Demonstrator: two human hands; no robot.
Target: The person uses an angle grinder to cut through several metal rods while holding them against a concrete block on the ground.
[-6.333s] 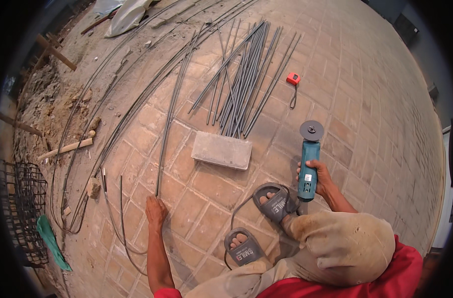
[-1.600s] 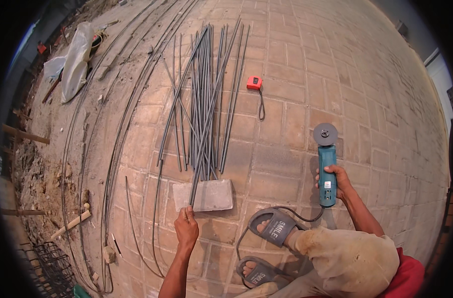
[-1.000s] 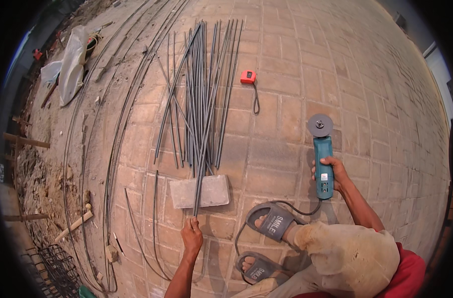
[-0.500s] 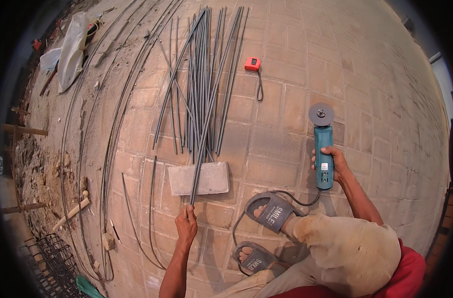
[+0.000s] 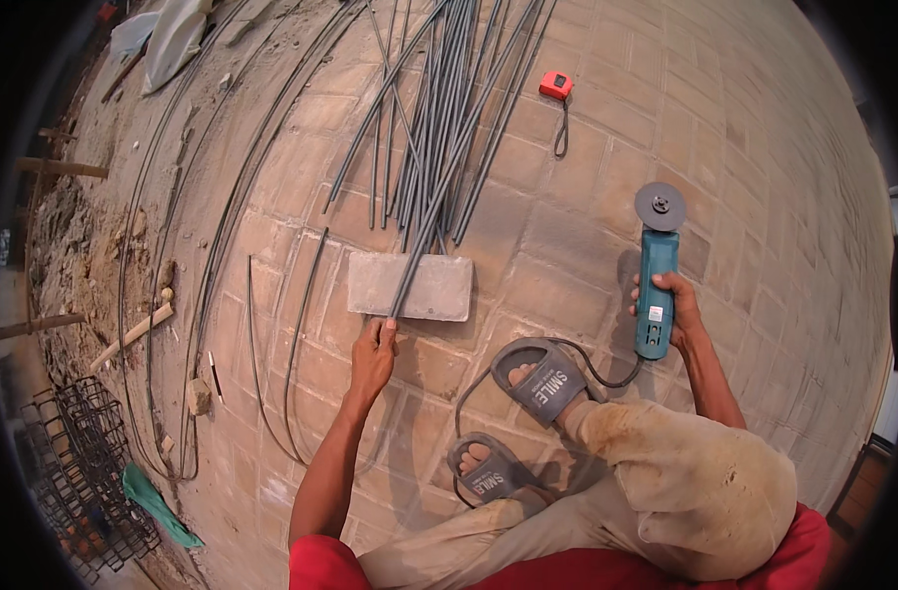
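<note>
My left hand [image 5: 373,356] pinches the near end of steel rods [image 5: 416,265], about two together, which slant across a pale rectangular block [image 5: 447,291]. Past the block, their far ends run into a loose bundle of grey steel rods [image 5: 469,93] on the ground. Off to the right, my right hand [image 5: 681,300] is closed round the teal body of an angle grinder [image 5: 658,258]. Its grey cutting disc [image 5: 649,216] is at the far end, apart from the rods. Some right-hand fingers are hidden behind the body.
A red tape measure [image 5: 556,86] with a strap lies right of the bundle. The grinder's black cord [image 5: 606,382] passes by my sandalled feet [image 5: 542,383]. Long bent rods [image 5: 218,241] curve along the left, near a wire mesh cage [image 5: 85,472] and a green cloth [image 5: 159,506].
The view has shifted, so the bundle and block sit higher in it. My left hand still grips the rod ends, and my right hand still holds the grinder.
</note>
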